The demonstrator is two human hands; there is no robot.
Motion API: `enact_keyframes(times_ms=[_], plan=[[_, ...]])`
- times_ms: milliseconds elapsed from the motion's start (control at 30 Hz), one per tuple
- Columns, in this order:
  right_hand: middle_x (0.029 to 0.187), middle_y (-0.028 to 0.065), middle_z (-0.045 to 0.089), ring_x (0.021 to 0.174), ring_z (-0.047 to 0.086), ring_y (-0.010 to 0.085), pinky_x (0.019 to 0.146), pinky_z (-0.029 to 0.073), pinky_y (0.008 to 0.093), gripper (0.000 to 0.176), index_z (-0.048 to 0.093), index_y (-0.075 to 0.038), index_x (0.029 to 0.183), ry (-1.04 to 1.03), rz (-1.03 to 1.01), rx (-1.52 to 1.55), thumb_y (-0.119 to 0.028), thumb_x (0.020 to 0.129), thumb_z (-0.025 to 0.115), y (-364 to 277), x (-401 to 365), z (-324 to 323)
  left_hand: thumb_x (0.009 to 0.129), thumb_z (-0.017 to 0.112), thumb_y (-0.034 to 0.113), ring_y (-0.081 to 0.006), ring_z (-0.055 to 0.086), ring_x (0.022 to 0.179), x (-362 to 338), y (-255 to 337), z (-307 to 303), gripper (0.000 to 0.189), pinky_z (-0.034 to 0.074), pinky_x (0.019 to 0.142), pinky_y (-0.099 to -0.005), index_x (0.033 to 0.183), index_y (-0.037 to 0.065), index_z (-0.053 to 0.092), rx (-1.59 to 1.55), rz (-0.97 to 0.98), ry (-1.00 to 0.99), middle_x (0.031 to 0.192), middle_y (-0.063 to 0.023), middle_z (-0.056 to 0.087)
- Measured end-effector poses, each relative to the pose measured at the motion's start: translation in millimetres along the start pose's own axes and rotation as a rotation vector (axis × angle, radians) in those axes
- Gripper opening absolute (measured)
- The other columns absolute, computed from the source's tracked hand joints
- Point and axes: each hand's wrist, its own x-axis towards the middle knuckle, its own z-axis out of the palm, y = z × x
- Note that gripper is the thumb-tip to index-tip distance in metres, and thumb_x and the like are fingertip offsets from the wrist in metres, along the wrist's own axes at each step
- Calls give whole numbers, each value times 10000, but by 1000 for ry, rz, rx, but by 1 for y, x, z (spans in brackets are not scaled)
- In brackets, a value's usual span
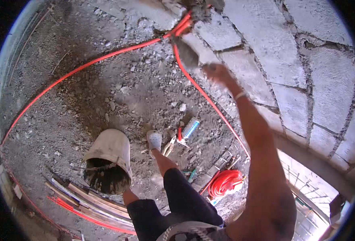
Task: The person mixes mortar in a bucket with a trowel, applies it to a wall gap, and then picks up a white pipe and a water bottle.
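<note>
My right hand (pixel 217 74) is stretched out towards the block wall (pixel 258 72), closed and slightly blurred by motion. It grips a trowel (pixel 188 54), whose dark grey blade points up and left to the foot of the wall. Just beyond the blade tip, red conduits (pixel 179 31) come together and bend upward. One red conduit (pixel 201 91) passes below my hand along the wall's base. My left hand is out of view.
A dirty bucket (pixel 112 146) lies tilted on the rubble floor beside my shoe (pixel 155 140). Pliers (pixel 169 146), a blue-and-white canister (pixel 191 127) and a coil of red conduit (pixel 225 184) lie nearby. Wooden boards (pixel 89 199) are stacked at lower left.
</note>
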Motion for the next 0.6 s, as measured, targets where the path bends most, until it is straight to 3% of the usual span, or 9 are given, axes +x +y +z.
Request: enact_keyframes(times_ms=[100,133,167,200,333,400,433,467,600], plan=[[578,26,552,448,486,99,464,443,262,344,595,-32,833,-111,207,165,-372,856,548,39,-57,53,886,455,248,-253,564,644,-20,11,-7,407,432,506,-412,1279,144,438,83,201,-29,727,-131,584],[571,31,548,443,482,104,473,448,270,342,588,-20,824,-120,273,206,-359,855,550,43,-72,59,886,455,248,-253,564,644,-16,13,-2,407,432,506,-412,1279,144,438,88,202,-30,727,-131,584],[571,31,548,443,482,104,473,448,270,342,588,-20,824,-118,279,208,-359,855,550,48,-78,57,868,460,401,-200,528,541,-5,17,7,330,425,470,-346,945,87,523,-133,6,-20,629,-93,572],[607,78,567,509,530,152,535,456,318,368,582,-8,825,-90,166,140,-376,842,559,51,-83,53,850,466,554,-147,492,438,1,23,12,593,419,435,-281,612,30,609,-356,-192,-9,531,-56,560],[672,161,581,643,598,265,625,460,388,376,549,1,825,115,-150,-147,-373,812,578,-15,-105,11,853,484,528,-141,541,489,9,72,-24,563,428,443,-269,686,8,619,-401,-272,-183,576,-61,586],[687,153,590,684,595,294,646,459,395,352,550,-28,882,21,-152,-193,-372,811,562,-3,-82,2,844,512,514,-146,587,545,12,96,-32,545,440,452,-261,766,-15,621,-754,-352,-93,640,-77,613],[718,161,601,704,599,312,660,461,406,352,552,-34,889,-22,-91,-207,-377,808,561,0,-68,0,829,535,514,-158,612,593,18,112,-42,548,452,467,-268,814,-27,619,-768,-557,-157,705,-94,630],[749,170,611,724,604,329,675,464,416,353,555,-41,896,-67,-32,-220,-381,805,559,2,-54,-3,811,561,515,-161,614,607,20,97,-31,557,461,477,-274,857,-38,611,-713,-445,-165,747,-106,639],[815,190,627,806,607,362,745,475,436,430,582,-20,874,245,-80,-513,-437,766,579,-11,1,-22,885,469,438,-154,619,626,13,90,-19,472,463,492,-261,1008,5,612,-884,-449,-199,823,-112,661]])
